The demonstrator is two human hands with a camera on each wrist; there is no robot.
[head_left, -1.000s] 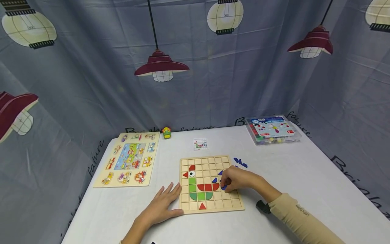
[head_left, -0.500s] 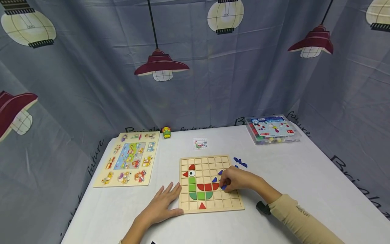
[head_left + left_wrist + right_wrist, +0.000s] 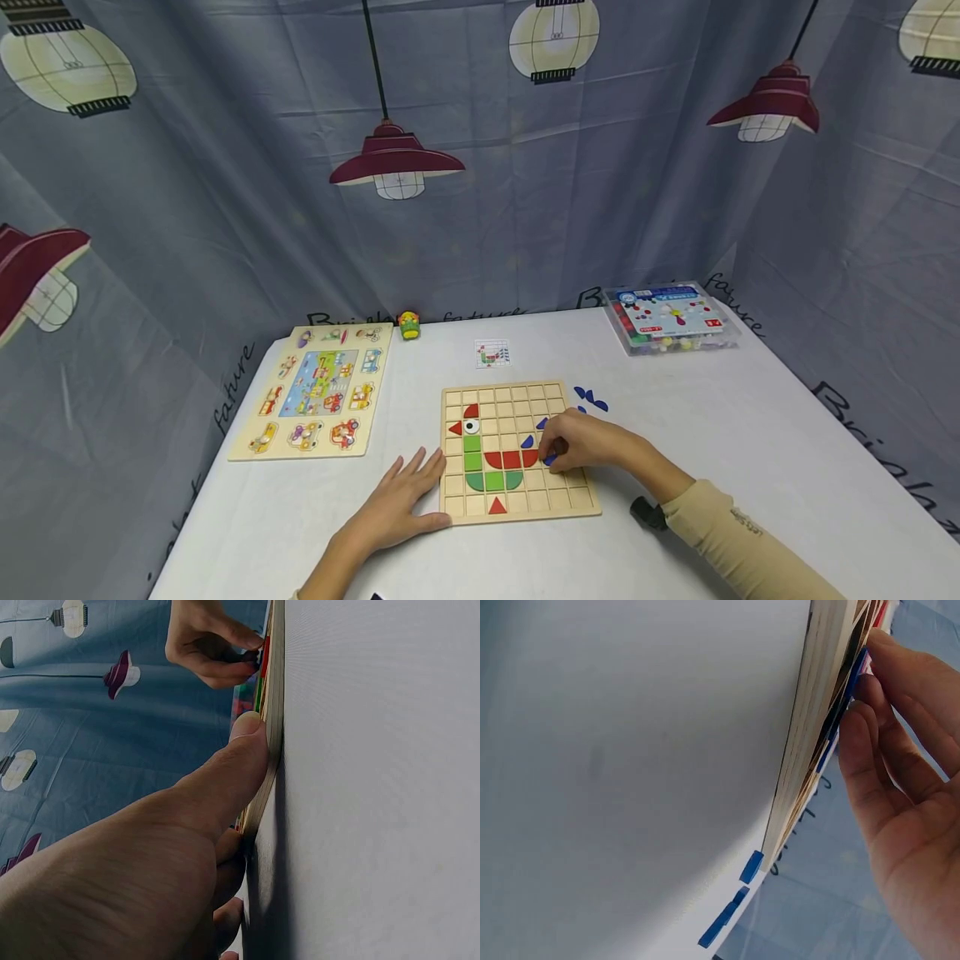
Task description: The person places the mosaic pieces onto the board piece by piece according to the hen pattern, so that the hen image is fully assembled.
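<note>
A wooden grid board (image 3: 517, 492) lies on the table, with red, green and blue pieces and a round eye piece set in its squares as a bird shape. At the board's right part, my right hand (image 3: 588, 440) pinches a small blue piece (image 3: 551, 459) low over a square. Its fingertips partly hide that piece; other blue pieces (image 3: 527, 442) sit just left of it. My left hand (image 3: 393, 508) rests with spread fingers against the board's left edge. In the left wrist view its thumb (image 3: 236, 761) lies along the board's edge.
Several loose blue pieces (image 3: 592, 400) lie beyond the board's upper right corner. A printed pattern card (image 3: 492, 354) is behind it. A vehicle puzzle board (image 3: 247, 446) and a small toy figure (image 3: 409, 326) are at left, a clear plastic case (image 3: 675, 321) at back right.
Almost nothing differs. My right hand stays over the same square with the blue piece, its fingers shifting only slightly. The left hand keeps its place on the board's edge.
</note>
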